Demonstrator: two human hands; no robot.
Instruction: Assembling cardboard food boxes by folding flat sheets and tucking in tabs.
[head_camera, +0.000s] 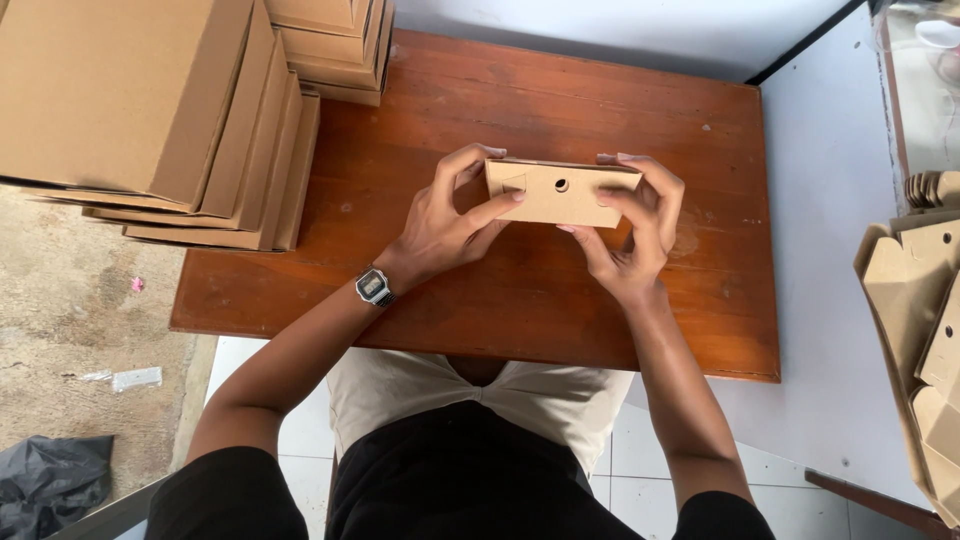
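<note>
**Small cardboard box held over a wooden table**

Looking straight down at a reddish wooden table (480, 300), scuffed in spots. Left hand (445, 220) and right hand (640, 235) both grasping a small brown cardboard box (560, 195), held just above the tabletop near the middle. Round hole and a triangular cut showing on the facing panel. Left thumb lying across the front edge, right fingers wrapped over the far end. Back side of the box hidden, so can't tell whether it's closed or what's inside, if anything. Metal wristwatch (374, 287) on the left wrist, dial too small to make out.

Top left: stacks of flat folded cardboard boxes (170, 110), cut off by the frame edge, so can't tell how many. Another stack (335, 45) behind it, also cropped. Right edge: pile of unfolded cardboard blanks (920, 330), only partly in view, overlapping too much to tell apart. Black bag (50, 480) on the rough floor, bottom left, mostly cropped.
</note>
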